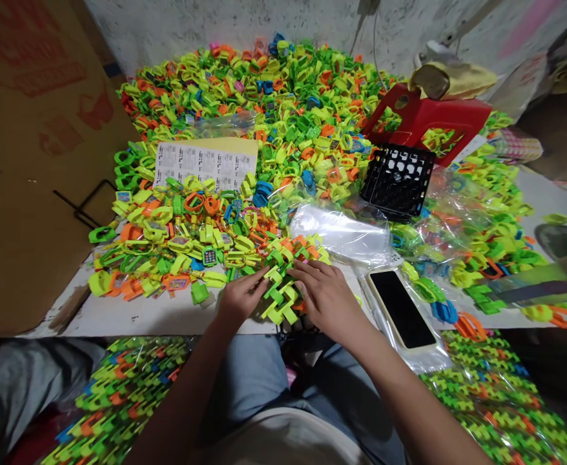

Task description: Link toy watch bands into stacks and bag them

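Observation:
A tight block of interlocked toy watches (281, 296), yellow-green, green and orange, stands at the table's front edge before my lap. Part of a black grid (297, 325) shows under its near end. At the block's left side, my left hand (241, 297) has thumb and forefinger closed on the edge watches. My right hand (326, 296) lies over the right side, fingers stretched out and apart, touching the tops. Its palm hides some of that side. Loose toy watches (181, 242) are heaped to the left of the block.
Behind spreads a big pile of watches (293, 97), with a label sheet (206, 161), clear bags (344, 232), black crate (400, 181) and red holder (458, 123). A phone (402, 310) lies right. A cardboard box (36, 161) stands left. Packed bags (123, 394) sit below.

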`<state>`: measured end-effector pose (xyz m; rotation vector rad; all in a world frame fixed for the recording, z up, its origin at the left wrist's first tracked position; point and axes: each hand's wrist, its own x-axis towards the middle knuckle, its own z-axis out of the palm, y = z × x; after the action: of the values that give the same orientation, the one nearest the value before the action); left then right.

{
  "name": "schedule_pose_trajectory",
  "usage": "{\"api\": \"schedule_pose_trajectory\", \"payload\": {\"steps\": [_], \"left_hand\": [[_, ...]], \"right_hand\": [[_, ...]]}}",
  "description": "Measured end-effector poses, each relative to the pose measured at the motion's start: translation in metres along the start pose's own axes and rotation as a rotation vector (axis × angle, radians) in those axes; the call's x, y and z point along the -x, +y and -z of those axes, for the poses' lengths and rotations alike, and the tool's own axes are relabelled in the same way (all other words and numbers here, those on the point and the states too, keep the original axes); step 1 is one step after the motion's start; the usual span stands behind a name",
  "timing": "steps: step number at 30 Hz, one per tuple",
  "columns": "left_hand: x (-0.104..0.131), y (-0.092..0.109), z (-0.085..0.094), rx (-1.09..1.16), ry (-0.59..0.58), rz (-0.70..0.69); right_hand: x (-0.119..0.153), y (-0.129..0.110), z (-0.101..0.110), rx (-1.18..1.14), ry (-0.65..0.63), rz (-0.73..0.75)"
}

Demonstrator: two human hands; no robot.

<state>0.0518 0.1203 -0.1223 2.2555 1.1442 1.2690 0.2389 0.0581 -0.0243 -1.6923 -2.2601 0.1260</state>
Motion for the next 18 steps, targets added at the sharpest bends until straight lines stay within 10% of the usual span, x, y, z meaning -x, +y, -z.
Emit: {"api": "schedule_pose_trajectory", "payload": {"steps": [18], "left_hand": [[-0.002, 0.013, -0.001, 0.251, -0.003, 0.168]], "right_hand": [[0.012, 0.007, 0.002, -0.083, 0.035, 0.032]]}}
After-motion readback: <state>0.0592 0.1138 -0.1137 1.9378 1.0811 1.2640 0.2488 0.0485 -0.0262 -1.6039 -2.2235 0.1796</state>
